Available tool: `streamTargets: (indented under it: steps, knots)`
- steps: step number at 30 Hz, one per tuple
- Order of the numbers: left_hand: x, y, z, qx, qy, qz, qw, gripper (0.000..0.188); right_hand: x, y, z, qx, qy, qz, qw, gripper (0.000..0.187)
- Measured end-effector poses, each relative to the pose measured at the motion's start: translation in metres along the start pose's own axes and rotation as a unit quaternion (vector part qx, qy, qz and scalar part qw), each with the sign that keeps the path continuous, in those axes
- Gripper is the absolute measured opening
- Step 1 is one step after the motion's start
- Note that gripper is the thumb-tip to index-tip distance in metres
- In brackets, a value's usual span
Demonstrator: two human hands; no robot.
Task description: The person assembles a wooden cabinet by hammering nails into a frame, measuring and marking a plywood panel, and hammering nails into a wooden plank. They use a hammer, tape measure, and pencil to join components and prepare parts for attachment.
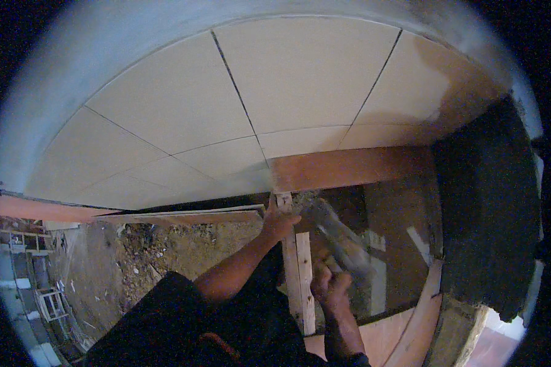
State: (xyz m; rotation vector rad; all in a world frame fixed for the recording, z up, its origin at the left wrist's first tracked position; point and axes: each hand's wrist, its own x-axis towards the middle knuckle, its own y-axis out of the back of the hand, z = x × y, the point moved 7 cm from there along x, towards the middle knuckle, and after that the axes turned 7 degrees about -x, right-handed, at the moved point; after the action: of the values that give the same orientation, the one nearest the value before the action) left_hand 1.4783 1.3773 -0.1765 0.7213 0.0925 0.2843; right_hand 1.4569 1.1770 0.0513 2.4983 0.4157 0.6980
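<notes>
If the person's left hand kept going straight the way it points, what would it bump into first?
Past the narrow wooden strip it grips, the left hand would probably meet the reddish-brown panel just above it in the picture, though depth is hard to judge from this one view.

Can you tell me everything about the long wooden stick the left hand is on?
The long wooden stick is pale, narrow and straight-edged, and looks like bare sawn wood. It runs almost straight down the picture, its upper end just below a reddish board. The left hand grips it near that end. A shorter pale strip lies along its right side; whether they're joined, I can't tell.
</notes>
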Motion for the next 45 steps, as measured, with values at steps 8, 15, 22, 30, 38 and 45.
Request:
streamTargets:
  steps: [8,15,22,30,38,45]
  knots:
    - [-0.002,-0.007,0.02,0.171,-0.17,-0.034,0.97,0.037,0.031,-0.032,0.037,0.066,-0.191,-0.034,0.979,0.031]
    - [-0.008,0.033,0.022,-0.33,0.142,0.105,0.927,0.033,0.042,0.024,-0.012,0.099,-0.091,0.076,0.988,0.048]
    - [0.005,0.012,0.042,0.444,-0.142,-0.019,0.885,0.039,0.025,-0.055,0.039,-0.059,-0.29,-0.23,0.927,0.049]
    - [0.006,0.006,0.002,-0.233,0.11,-0.048,0.965,0.044,0.044,-0.036,0.043,0.139,-0.329,-0.117,0.927,0.038]
    - [0.001,-0.013,-0.02,0.235,-0.156,-0.101,0.954,0.029,0.053,-0.036,0.073,-0.004,-0.301,-0.18,0.937,0.043]
    - [0.005,-0.022,-0.029,0.339,-0.145,-0.049,0.928,0.041,0.026,-0.039,0.072,-0.011,-0.18,-0.105,0.978,0.047]
